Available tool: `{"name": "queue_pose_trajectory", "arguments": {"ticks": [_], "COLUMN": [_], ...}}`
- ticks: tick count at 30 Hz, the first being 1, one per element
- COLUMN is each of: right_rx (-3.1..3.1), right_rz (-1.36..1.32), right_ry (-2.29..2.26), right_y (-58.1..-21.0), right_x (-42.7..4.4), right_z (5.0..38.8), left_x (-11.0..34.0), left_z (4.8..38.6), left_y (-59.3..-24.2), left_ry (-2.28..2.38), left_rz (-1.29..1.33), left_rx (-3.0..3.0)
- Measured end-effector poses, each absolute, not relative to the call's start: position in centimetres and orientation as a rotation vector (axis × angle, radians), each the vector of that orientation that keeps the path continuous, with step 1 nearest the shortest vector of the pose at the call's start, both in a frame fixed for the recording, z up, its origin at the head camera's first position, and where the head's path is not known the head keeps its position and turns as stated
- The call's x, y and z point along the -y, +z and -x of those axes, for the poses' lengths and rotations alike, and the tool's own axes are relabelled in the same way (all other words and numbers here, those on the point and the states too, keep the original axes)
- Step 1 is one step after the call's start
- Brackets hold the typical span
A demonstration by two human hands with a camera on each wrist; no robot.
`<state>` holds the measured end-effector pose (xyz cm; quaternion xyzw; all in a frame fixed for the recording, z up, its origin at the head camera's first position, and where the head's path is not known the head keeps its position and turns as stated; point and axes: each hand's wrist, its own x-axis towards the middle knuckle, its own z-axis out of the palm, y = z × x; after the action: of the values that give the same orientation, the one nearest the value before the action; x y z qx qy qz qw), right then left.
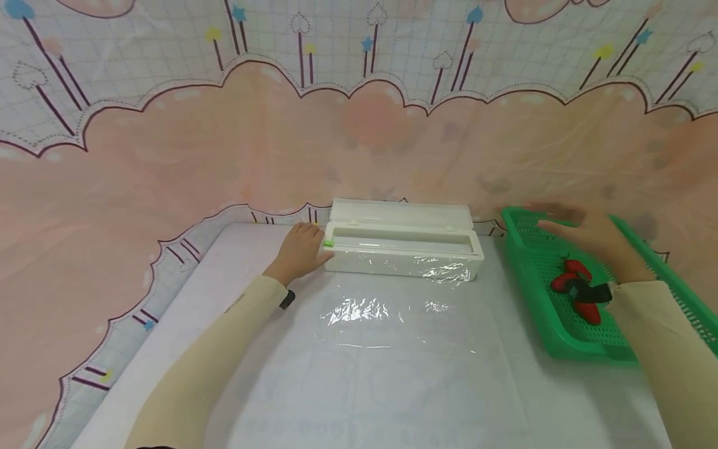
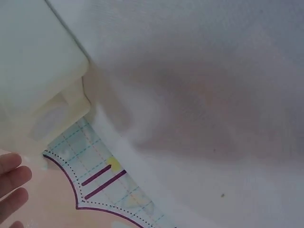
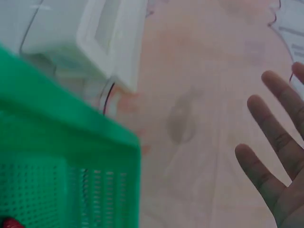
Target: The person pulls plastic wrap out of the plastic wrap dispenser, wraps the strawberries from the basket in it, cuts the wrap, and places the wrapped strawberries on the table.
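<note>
Sleeves (image 1: 191,374) extend nearest my head camera. Progress, by my reading: box (image 1: 364,259) at far centre has its lid (image 1: 401,215) raised; film (image 1: 359,312) is drawn nearward, apparently uncut. Red fruit (image 1: 587,312) lies in the basket (image 1: 524,293), right; none is on the film. Left hand (image 1: 300,251): digits apart at the box's left end. Right hand (image 1: 600,240): spread, empty, above the basket's far part.

Narrow gap (box (image 1: 387,262) left, basket (image 1: 535,307) right)
</note>
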<state>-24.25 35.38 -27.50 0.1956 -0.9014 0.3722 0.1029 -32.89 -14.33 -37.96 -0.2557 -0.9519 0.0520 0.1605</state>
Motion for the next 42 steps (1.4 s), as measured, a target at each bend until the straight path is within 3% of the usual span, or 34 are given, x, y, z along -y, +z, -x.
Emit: {"name": "queue_pose_trajectory", "arguments": {"ticks": [7, 17, 42], "right_rx": [2.597, 2.745, 3.050], "right_rz": [-0.635, -0.474, -0.224], "right_ry": [1.367, 1.424, 1.231], "right_y": [-29.0, -31.4, -36.0], "right_x": [-39.2, -43.7, -48.1], "right_z": [24.3, 24.2, 25.4], "left_x": [14.1, 14.1, 13.6], "left_z": [33.0, 33.1, 33.2], "left_y": [-38.0, -37.5, -38.0], "left_ry": [0.109, 0.044, -0.073], "left_rz": [0.740, 0.729, 0.724], "left_rx": [2.709, 2.792, 2.848]}}
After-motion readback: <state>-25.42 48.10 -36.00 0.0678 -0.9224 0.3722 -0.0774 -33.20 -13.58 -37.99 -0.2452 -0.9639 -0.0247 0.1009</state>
